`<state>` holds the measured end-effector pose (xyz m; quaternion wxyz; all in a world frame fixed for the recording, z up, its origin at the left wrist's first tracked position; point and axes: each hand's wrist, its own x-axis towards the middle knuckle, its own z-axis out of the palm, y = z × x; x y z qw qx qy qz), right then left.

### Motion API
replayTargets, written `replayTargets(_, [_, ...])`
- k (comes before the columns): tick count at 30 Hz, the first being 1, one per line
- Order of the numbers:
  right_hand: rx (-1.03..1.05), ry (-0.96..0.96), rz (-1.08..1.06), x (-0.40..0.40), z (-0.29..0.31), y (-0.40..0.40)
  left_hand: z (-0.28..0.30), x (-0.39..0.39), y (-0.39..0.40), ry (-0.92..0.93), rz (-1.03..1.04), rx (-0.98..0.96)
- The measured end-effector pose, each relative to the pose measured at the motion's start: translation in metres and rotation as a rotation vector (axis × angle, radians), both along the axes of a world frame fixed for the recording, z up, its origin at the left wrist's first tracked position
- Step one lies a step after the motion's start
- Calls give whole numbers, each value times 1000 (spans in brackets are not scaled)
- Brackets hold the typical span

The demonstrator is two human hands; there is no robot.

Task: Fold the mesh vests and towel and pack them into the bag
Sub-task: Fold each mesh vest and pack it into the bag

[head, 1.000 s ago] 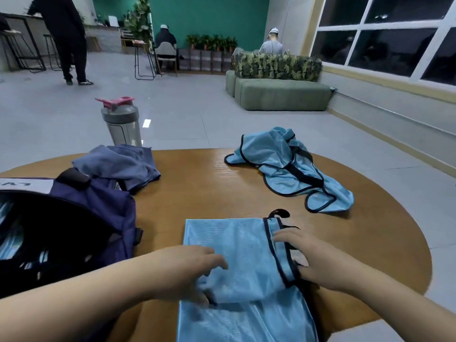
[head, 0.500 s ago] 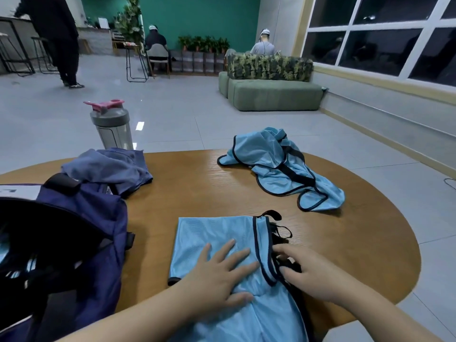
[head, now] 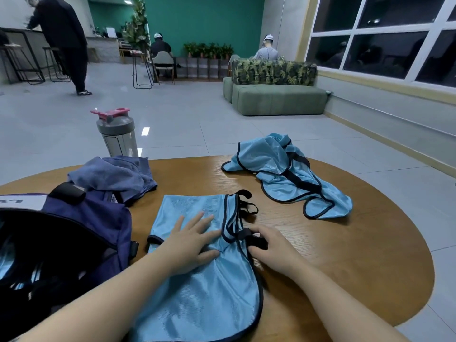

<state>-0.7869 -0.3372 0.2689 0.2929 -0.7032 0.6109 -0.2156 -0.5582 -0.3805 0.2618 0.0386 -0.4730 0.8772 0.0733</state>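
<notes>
My left hand (head: 190, 243) lies flat and spread on the mesh vest (head: 197, 280) before me at the table's near edge. My right hand (head: 269, 250) pinches its black strap (head: 256, 241) with curled fingers. The cloth looks light, soft and slippery (better held by the trim). Farther away wait the towel (head: 116, 176) beside the bag (head: 81, 230) and a second vest (head: 286, 174).

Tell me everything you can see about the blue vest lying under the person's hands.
The near vest is light blue, shiny mesh-like fabric edged in dark binding, with dark strap loops at its right side. It lies partly folded on the round wooden table, its far part doubled over, its near end reaching the table's near edge. The left hand presses flat on it, fingers spread; the right hand holds the dark edging and straps. The navy bag sits just left.
</notes>
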Motion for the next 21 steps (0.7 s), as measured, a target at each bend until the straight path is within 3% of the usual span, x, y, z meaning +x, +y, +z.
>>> replayTargets(4, [-48, -47, -42, 3, -6, -5, -15, -13, 18, 186, 70, -102])
replayTargets(7, [-109, -87, -119, 0, -11, -7, -21, -14, 20, 225, 105, -108])
replayTargets(10, [-144, -149, -339, -3, -19, -9, -22, -13, 18, 229, 104, -74])
replayTargets(13, [-174, -58, -483, 0, -23, -13, -22, -11, 16, 235, 98, -60])
replayTargets(18, [-260, -169, -588, 2, -23, -4, -19, -12, 16, 288, 102, -39])
replayTargets(21, [-302, -81, -549, 0, -25, 6, -13, -19, 22, 471, 229, -40])
